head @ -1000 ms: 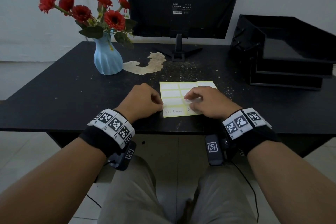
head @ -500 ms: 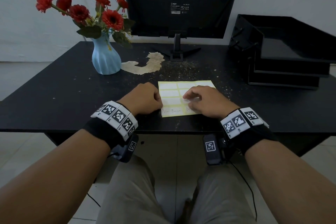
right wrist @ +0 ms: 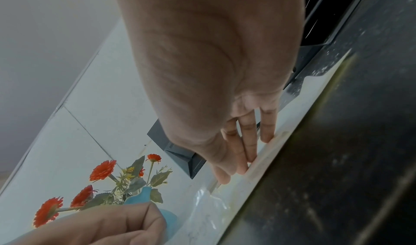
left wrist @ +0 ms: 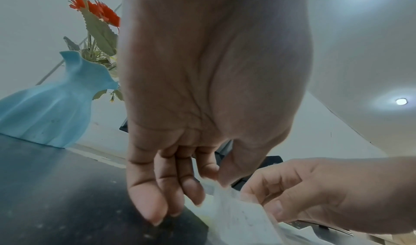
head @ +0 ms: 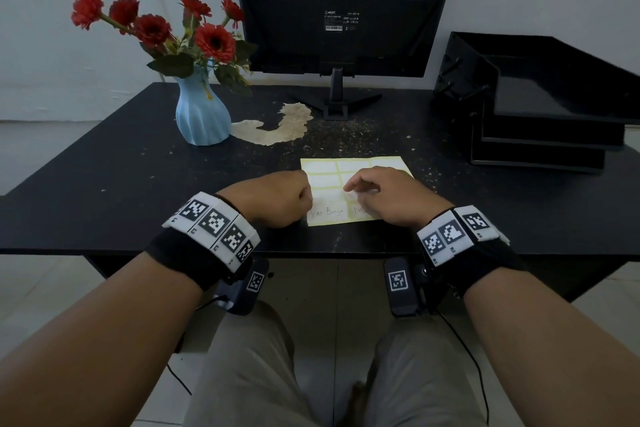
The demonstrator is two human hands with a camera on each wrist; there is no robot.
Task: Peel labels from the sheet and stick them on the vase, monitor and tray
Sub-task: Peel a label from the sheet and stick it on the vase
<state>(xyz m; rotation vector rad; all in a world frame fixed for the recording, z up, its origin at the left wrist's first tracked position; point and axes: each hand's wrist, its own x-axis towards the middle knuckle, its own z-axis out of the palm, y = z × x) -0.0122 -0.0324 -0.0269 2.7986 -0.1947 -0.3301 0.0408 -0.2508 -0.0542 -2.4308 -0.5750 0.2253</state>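
Note:
A yellow label sheet (head: 356, 166) lies near the desk's front edge, with handwriting on its bottom labels. My left hand (head: 306, 199) is curled at the sheet's left edge. In the left wrist view its thumb and forefinger (left wrist: 217, 179) pinch a white label (left wrist: 238, 213) that lifts off the sheet. My right hand (head: 360, 191) rests on the sheet, its straight fingertips (right wrist: 247, 159) pressing the paper down. The blue vase (head: 202, 118) with red flowers stands back left, the black monitor (head: 343, 7) back centre, and the black stacked tray (head: 554, 107) at the right.
A pale worn patch (head: 273, 128) and specks mark the black desk (head: 104, 184) between vase and monitor stand (head: 334, 104). My knees are under the desk's front edge. A white wall stands behind the desk.
Both hands stay on the sheet. The left hand has shifted slightly toward the sheet's left edge; the view has moved a little.

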